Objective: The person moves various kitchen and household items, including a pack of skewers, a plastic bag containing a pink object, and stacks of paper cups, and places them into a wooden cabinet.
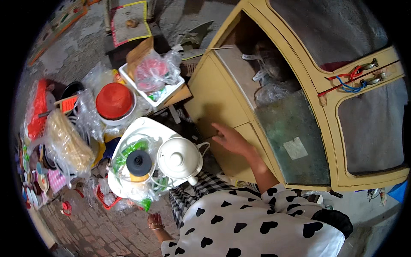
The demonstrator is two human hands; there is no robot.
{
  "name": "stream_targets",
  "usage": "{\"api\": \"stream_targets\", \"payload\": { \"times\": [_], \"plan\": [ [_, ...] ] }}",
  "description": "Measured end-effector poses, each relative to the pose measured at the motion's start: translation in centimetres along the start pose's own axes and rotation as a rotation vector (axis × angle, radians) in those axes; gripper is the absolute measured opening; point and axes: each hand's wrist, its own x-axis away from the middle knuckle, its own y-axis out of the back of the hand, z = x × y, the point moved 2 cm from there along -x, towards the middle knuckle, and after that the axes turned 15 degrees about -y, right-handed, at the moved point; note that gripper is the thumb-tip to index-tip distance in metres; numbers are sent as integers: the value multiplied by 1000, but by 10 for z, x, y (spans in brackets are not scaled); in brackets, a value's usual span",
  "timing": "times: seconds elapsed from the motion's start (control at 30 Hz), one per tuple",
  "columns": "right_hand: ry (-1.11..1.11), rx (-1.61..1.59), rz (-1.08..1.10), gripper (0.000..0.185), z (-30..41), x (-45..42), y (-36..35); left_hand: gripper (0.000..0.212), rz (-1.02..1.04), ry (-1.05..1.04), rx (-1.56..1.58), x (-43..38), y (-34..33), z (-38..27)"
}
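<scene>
My right hand (pixel 231 140) reaches forward in front of the yellow wooden cabinet (pixel 224 86), fingers apart and holding nothing. To its left, a white lidded pot (pixel 178 157) with a spout and a handle stands on a white stool-like top (pixel 141 125). Beside that pot is a dark round knobbed lid (pixel 139 163), with clear plastic and green material around it. Low over the brick floor hangs my left hand (pixel 155 220), a bracelet at its wrist. Its fingers are slightly apart, with nothing seen in them.
A red bowl (pixel 114 100) rests on a white one. Behind it sits a white foam box (pixel 160 96) with bagged items. Bagged dry noodle-like sticks (pixel 69 144) lie at the left. The cabinet's upper compartment stands partly uncovered, with plastic bags (pixel 271 91) inside.
</scene>
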Motion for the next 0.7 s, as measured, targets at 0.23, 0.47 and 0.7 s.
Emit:
{"api": "stream_targets", "payload": {
  "times": [0.23,0.47,0.7],
  "plan": [
    [-401,-832,-149,47,-46,-70,60,26,-83,-203,5,45,-9,-44],
    [-422,-1794,-383,29,-117,-180,135,35,-210,-418,-75,94,-27,-74],
    [-403,-2280,-626,31,-205,-250,205,36,-312,-455,-88,133,-39,-71]
  ]
}}
